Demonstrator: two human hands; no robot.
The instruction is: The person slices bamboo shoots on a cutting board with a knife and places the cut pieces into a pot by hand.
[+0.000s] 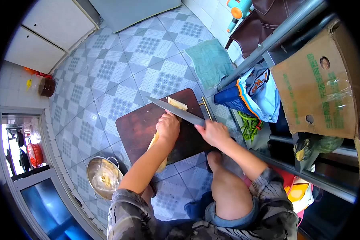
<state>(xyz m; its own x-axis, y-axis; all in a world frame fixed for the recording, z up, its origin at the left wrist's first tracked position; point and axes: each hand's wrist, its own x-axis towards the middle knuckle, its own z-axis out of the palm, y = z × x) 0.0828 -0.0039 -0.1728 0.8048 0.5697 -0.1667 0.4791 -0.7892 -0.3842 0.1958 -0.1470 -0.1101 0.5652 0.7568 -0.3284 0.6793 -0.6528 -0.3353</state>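
Note:
A dark wooden chopping board (pixel 138 130) stands low over the tiled floor before me. My left hand (pixel 168 126) is closed over a long, pale yellow piece of food (pixel 153 141) lying along the board, its kind unclear. The near end of this piece passes under my left forearm and sticks out past the board's edge. My right hand (pixel 213 133) grips the handle of a kitchen knife (pixel 180 112). Its blade slants across the food, just beyond my left fingers. On the blade's far side lies a shorter pale piece (pixel 177 104). Whether the edge touches the food is hidden.
At the left, a metal pot (pixel 93 176) holds a plastic bag with pale pieces. To the right, a metal rack (pixel 270 34) carries green chillies (pixel 250 126), a blue-and-white bag (pixel 264 96) and a cardboard box (pixel 314 86). A green cloth (pixel 209 64) lies beyond the board.

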